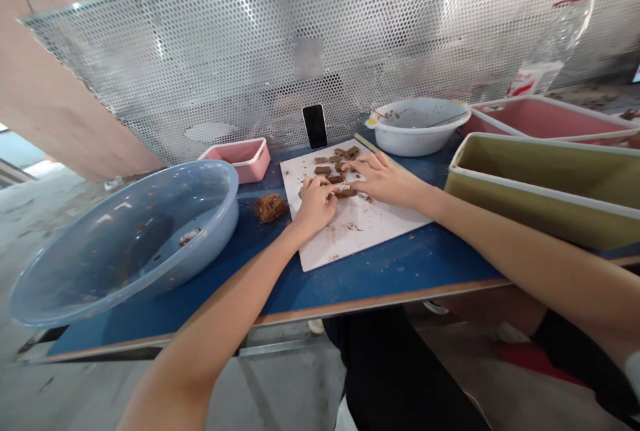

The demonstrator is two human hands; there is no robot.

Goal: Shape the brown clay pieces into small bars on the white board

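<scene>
Several short brown clay-like pieces lie in loose rows on a white board, among dark crumbs. My left hand is curled low over the board's left part, its fingertips closed at the left end of one brown strip. Opposite it, my right hand reaches in from the right with fingers stretched apart. Its lower fingertips touch or nearly touch the same strip, and its upper ones hover by the pieces behind. A rough brown lump rests on the blue table left of the board.
A large blue basin stands left, with a small pink bin behind it. A phone leans against the perforated metal screen. Right are a white basin, a pink tray, a green planter and a plastic bottle.
</scene>
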